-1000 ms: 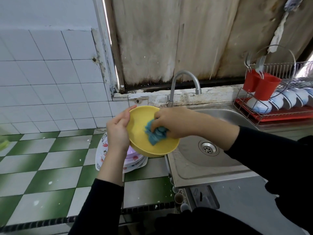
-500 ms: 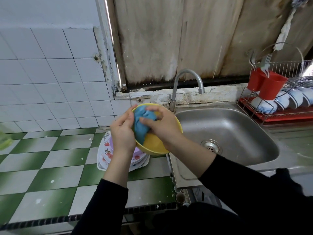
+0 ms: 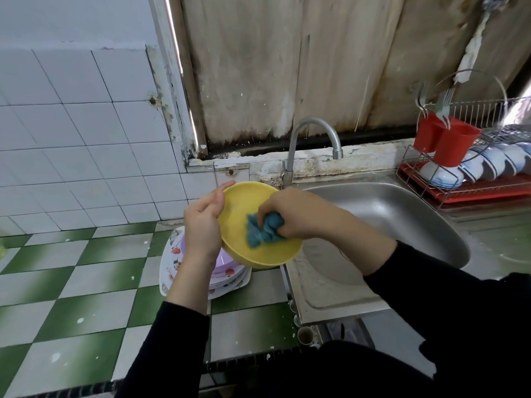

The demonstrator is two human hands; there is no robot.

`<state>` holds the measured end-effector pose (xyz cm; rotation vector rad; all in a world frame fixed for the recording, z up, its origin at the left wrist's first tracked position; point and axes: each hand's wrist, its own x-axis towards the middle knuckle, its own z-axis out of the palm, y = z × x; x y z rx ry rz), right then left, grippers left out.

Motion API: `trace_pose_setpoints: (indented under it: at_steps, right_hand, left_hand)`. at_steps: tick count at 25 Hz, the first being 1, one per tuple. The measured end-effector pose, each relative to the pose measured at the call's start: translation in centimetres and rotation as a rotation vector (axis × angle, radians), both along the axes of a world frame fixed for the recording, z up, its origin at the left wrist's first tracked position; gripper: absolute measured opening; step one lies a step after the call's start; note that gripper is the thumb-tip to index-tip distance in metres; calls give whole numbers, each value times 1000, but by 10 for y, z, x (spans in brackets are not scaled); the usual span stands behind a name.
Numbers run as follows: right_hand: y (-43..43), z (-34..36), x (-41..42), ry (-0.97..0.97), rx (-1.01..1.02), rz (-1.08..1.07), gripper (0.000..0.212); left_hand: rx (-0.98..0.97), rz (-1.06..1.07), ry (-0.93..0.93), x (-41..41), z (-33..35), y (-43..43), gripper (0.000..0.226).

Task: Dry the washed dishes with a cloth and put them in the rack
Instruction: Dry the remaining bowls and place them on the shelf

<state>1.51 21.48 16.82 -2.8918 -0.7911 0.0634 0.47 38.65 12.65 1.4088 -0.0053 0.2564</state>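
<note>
The left hand [image 3: 201, 225] grips the left rim of a yellow bowl [image 3: 244, 205], its fingers curled against the outer wall. It holds the bowl tilted, mouth toward the camera, above the line where bench meets sink. The right hand [image 3: 296, 214] has its fingers bunched round a crumpled blue cloth [image 3: 263, 229] and presses it onto the bowl's inner wall.

The green-and-white tiled bench [image 3: 86, 282] fills the left side. A steel sink [image 3: 402, 225] adjoins its right edge, with a curved tap [image 3: 313, 139] at the sink's back edge. Beyond the sink's far right corner stands a wire rack [image 3: 488, 189] with a red tray. The rack carries a row of blue-banded white bowls [image 3: 471, 168] standing on edge. Two red cups [image 3: 454, 142] hang at the rack's left end, with forks [image 3: 444, 101] in them. A stack of patterned plates [image 3: 230, 278] lies at the bench's right edge, just beside the sink, partly hidden under the yellow bowl and the left wrist.
</note>
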Motion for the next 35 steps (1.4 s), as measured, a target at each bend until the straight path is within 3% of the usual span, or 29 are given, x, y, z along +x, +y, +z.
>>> trace_pose_setpoints:
  at_steps: [2, 4, 5, 8, 10, 12, 15, 19, 22, 25, 27, 29, 31, 33, 35]
  right_hand:
    - [12, -15, -2, -146, 294, -92, 42]
    - [24, -25, -11, -18, 529, -42, 43]
    - [26, -25, -18, 99, 548, -5, 42]
    - [10, -8, -22, 333, 208, 152, 40]
    - [2, -1, -12, 212, -44, 80, 46]
    - [3, -5, -5, 35, 35, -52, 52]
    - [15, -17, -10, 85, 274, 50, 50]
    - [12, -9, -25, 311, 50, 217, 36]
    - [6, -7, -15, 117, -30, 23, 34]
    - [21, -17, -16, -72, 326, -166, 36]
    - [33, -21, -23, 65, 520, -133, 32]
    - [31, -16, -33, 294, 439, 8, 29]
    - [18, -7, -31, 360, 127, 81, 29]
    - [11, -2, -21, 180, -73, -46, 30]
    - [21, -6, -14, -65, 74, -175, 30]
  left_hand:
    - [-56, -84, -4, -1, 3, -10, 28]
    - [-68, -65, -1, 2, 5, -10, 29]
    - [-49, -26, 17, 3, 6, -6, 30]
    - [-16, 29, 31, 5, 6, 4, 31]
    - [-10, -21, 16, 0, 5, -2, 29]
    - [-49, -86, 18, -5, 6, -12, 28]
    - [-51, -79, 34, -6, 4, -13, 30]
    - [10, -2, 78, -3, 0, 3, 33]
    - [-24, -46, 62, -9, 3, -5, 28]
    - [-68, -80, 32, -12, 6, -17, 28]
    - [-73, -34, 28, -11, 6, -13, 28]
    - [-59, 30, 28, -9, 6, -3, 30]
    - [-39, 37, 11, -11, 5, 2, 30]
    - [-34, 15, 7, -12, 4, -2, 29]
    - [-53, -8, -12, -12, 9, -10, 28]
